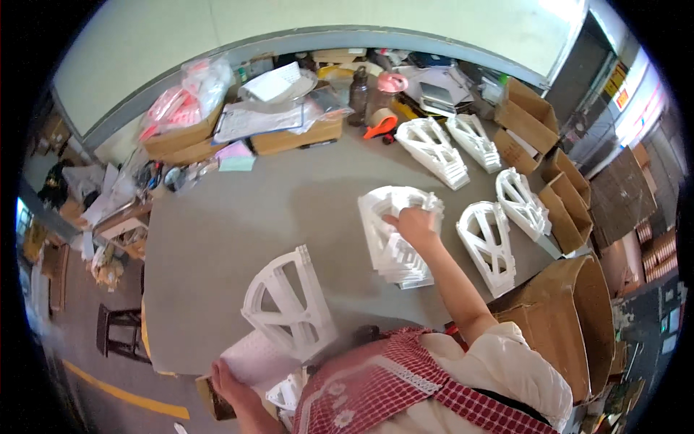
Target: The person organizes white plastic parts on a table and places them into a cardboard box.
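Note:
My right hand reaches over a stack of white plastic fan-shaped frames in the middle of the table, its fingers closed on the top frame's upper part. Low on the left, my left hand grips the edge of a pale pinkish sheet near the table's front edge. Another white frame, seemingly a small stack, stands just beyond that sheet and partly overlaps it. Part of a further white frame shows below the sheet, close to my apron.
More stacked white frames lie on the right side of the table. Open cardboard boxes line the right edge. Papers, a dark bottle, an orange tape dispenser and bags crowd the back. A dark stool stands left.

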Action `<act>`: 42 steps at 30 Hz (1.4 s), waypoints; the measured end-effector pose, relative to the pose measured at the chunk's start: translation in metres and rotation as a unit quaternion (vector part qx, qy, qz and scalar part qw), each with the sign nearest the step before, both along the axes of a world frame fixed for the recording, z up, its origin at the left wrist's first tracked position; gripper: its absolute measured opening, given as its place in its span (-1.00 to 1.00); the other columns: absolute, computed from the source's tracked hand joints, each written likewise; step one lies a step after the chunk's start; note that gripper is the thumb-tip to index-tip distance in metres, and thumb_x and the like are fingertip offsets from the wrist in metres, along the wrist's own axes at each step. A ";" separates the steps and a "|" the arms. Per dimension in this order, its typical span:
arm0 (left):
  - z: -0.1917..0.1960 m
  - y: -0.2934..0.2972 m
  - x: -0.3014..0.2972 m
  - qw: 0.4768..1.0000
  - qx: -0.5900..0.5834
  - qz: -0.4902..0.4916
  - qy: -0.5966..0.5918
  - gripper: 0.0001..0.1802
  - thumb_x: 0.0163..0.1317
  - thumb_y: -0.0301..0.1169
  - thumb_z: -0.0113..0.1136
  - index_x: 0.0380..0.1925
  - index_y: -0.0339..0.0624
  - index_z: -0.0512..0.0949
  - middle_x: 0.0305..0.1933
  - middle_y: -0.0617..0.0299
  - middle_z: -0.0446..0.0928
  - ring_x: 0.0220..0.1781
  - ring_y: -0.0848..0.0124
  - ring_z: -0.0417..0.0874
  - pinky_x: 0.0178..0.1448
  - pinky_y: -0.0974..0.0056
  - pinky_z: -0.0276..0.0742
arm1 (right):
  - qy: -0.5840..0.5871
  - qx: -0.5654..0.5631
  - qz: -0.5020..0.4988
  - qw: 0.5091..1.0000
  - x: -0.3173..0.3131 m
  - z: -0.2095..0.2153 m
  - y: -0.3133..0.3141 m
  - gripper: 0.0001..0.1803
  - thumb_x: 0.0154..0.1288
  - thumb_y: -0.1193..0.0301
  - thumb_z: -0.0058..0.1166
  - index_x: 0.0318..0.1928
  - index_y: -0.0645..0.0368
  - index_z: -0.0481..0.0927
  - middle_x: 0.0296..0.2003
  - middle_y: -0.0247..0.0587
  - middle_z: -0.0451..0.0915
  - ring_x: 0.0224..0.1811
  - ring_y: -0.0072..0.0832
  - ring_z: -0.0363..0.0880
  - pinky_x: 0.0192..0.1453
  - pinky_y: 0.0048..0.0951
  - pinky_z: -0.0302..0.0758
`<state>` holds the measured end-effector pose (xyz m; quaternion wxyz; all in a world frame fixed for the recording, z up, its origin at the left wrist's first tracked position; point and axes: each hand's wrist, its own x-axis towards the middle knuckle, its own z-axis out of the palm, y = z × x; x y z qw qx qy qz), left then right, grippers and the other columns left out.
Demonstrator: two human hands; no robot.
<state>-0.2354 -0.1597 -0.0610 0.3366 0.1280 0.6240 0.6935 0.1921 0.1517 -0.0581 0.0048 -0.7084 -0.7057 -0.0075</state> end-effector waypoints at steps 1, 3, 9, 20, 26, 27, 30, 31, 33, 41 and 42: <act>-0.008 0.003 0.000 0.999 -0.001 0.039 -0.028 -0.68 0.37 -0.31 0.07 0.04 -0.23 0.47 0.01 0.16 0.50 0.06 0.32 0.50 0.13 0.20 0.47 | 0.026 -0.002 0.001 1.000 -0.021 0.021 -0.010 -0.31 0.22 -0.25 0.00 -0.39 0.21 0.67 -0.44 -0.06 0.68 -0.33 -0.18 0.69 -0.26 -0.18 0.56; 0.036 0.029 0.038 0.998 -0.001 0.056 -0.029 -0.72 0.39 -0.30 0.05 -0.10 -0.31 0.52 -0.17 0.23 0.50 -0.10 0.42 0.46 0.05 0.32 0.41 | 0.129 0.047 0.097 0.986 -0.050 0.038 -0.028 -0.37 0.22 -0.21 0.06 -0.44 0.19 0.63 -0.49 -0.04 0.64 -0.37 -0.18 0.68 -0.31 -0.17 0.52; 0.073 0.052 0.069 0.992 -0.069 -0.090 0.055 -0.69 0.45 -0.19 0.02 -0.20 -0.26 0.49 -0.23 0.27 0.53 -0.20 0.50 0.50 -0.09 0.39 0.43 | 0.456 -0.071 0.458 0.760 -0.150 0.080 -0.103 -0.62 0.18 0.24 0.28 -0.08 0.20 0.57 -0.25 -0.18 0.65 -0.20 -0.32 0.63 -0.08 -0.34 0.53; 0.077 0.031 0.062 0.968 0.020 -0.249 0.004 -0.73 0.29 -0.42 0.19 -0.04 -0.27 0.55 -0.13 0.26 0.60 -0.10 0.51 0.56 0.03 0.38 0.48 | 0.530 -0.312 0.382 0.690 -0.185 0.053 -0.126 -0.78 0.25 0.41 0.19 -0.13 0.20 0.54 -0.32 -0.16 0.65 -0.28 -0.39 0.62 -0.18 -0.35 0.52; 0.041 0.038 0.065 0.965 -0.061 -0.171 0.188 -0.83 0.20 -0.52 0.25 -0.20 -0.26 0.63 -0.35 0.32 0.62 -0.28 0.60 0.54 -0.13 0.41 0.50 | 0.381 -0.017 0.539 0.751 -0.198 0.049 -0.130 -0.74 0.13 0.47 0.17 -0.14 0.19 0.51 -0.26 -0.14 0.57 -0.14 -0.16 0.56 -0.05 -0.23 0.50; 0.038 0.038 0.063 0.963 -0.052 -0.172 0.201 -0.84 0.20 -0.53 0.25 -0.20 -0.27 0.63 -0.35 0.32 0.62 -0.28 0.60 0.53 -0.13 0.41 0.50 | 0.351 -0.001 0.550 0.757 -0.199 0.049 -0.130 -0.74 0.10 0.48 0.16 -0.15 0.19 0.51 -0.26 -0.14 0.56 -0.13 -0.17 0.55 -0.04 -0.24 0.49; 0.036 0.040 0.063 0.966 -0.039 -0.161 0.201 -0.85 0.20 -0.52 0.24 -0.22 -0.27 0.62 -0.37 0.32 0.61 -0.29 0.60 0.52 -0.14 0.42 0.49 | 0.274 0.044 0.580 0.766 -0.201 0.050 -0.130 -0.72 0.03 0.49 0.12 -0.18 0.21 0.52 -0.26 -0.13 0.55 -0.10 -0.20 0.53 0.00 -0.26 0.47; 0.034 0.039 0.062 0.968 -0.040 -0.157 0.189 -0.86 0.20 -0.52 0.24 -0.23 -0.27 0.62 -0.37 0.33 0.61 -0.30 0.60 0.52 -0.15 0.42 0.48 | 0.258 0.057 0.589 0.763 -0.201 0.051 -0.130 -0.72 0.02 0.49 0.11 -0.18 0.23 0.52 -0.25 -0.11 0.55 -0.09 -0.20 0.53 0.01 -0.25 0.47; 0.030 0.038 0.059 0.974 -0.044 -0.150 0.167 -0.87 0.21 -0.52 0.24 -0.24 -0.28 0.62 -0.37 0.33 0.60 -0.31 0.61 0.51 -0.16 0.42 0.48 | 0.241 0.072 0.601 0.758 -0.204 0.050 -0.131 -0.71 0.01 0.49 0.09 -0.18 0.25 0.53 -0.24 -0.10 0.55 -0.08 -0.20 0.53 0.03 -0.23 0.46; 0.005 0.032 0.042 0.995 -0.014 -0.094 -0.026 -0.87 0.21 -0.51 0.25 -0.26 -0.33 0.60 -0.35 0.26 0.62 -0.35 0.53 0.57 -0.24 0.40 0.51 | 0.243 0.051 0.639 0.729 -0.220 0.023 -0.132 -0.80 0.13 0.42 0.05 -0.23 0.21 0.50 -0.26 -0.10 0.53 -0.09 -0.15 0.52 0.04 -0.16 0.46; 0.004 0.031 0.039 0.996 -0.016 -0.080 -0.046 -0.87 0.21 -0.51 0.25 -0.26 -0.33 0.60 -0.34 0.24 0.63 -0.36 0.51 0.59 -0.25 0.40 0.52 | 0.280 0.021 0.595 0.753 -0.222 0.020 -0.126 -0.81 0.14 0.41 0.05 -0.24 0.23 0.50 -0.27 -0.09 0.53 -0.09 -0.13 0.52 0.03 -0.16 0.46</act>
